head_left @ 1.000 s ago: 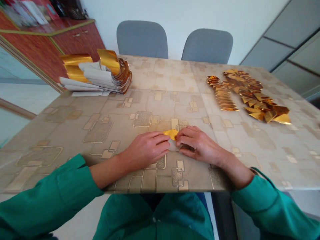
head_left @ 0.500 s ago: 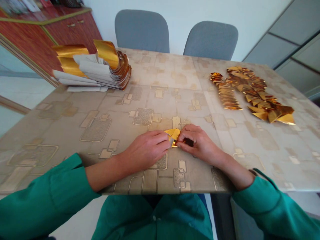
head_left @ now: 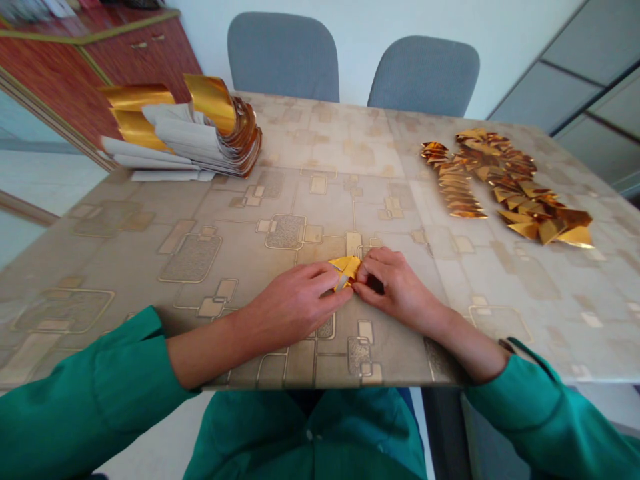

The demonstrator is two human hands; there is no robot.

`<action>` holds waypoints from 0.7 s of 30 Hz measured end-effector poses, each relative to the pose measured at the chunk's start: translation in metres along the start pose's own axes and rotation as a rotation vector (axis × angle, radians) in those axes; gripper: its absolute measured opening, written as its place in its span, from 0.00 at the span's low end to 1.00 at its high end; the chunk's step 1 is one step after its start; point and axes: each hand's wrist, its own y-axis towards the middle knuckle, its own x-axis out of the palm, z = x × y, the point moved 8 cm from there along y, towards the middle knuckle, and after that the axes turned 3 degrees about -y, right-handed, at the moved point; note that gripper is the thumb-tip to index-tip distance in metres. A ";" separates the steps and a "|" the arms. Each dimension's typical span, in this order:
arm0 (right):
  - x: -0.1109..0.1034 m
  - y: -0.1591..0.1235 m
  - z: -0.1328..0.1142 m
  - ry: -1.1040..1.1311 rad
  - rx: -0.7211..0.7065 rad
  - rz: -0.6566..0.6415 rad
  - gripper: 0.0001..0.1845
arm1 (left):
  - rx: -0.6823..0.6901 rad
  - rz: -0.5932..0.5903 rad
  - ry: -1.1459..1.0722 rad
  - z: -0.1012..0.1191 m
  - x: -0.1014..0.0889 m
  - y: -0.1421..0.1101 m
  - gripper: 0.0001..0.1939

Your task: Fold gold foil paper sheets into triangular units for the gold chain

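Observation:
Between my two hands, close to the near edge of the table, is a small piece of gold foil paper (head_left: pixel 349 265), partly folded, with a bit of its grey back showing. My left hand (head_left: pixel 295 299) grips its left side, thumb below and fingers above. At the right end, my right hand (head_left: pixel 393 280) pinches the paper between thumb and fingertips. The fingers cover much of the piece, so its full shape is hidden.
A tall stack of gold and grey foil paper sheets (head_left: pixel 200 143) stands at the back left of the patterned table (head_left: pixel 320 207). Several folded gold paper pieces (head_left: pixel 500 160) lie in rows at the right. Two grey chairs (head_left: pixel 285 57) face me across the table.
My left thumb has shifted right along the lower edge of the gold paper, toward my right fingertips. My right hand keeps nearly the same pinch. The view has tilted slightly.

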 end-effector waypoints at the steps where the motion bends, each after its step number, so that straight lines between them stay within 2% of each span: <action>1: 0.000 0.000 0.000 -0.001 -0.002 0.003 0.11 | 0.005 -0.002 -0.003 0.000 0.000 0.000 0.14; 21: -0.001 0.000 0.002 0.078 0.003 -0.003 0.13 | -0.036 0.016 0.025 -0.001 -0.006 -0.001 0.14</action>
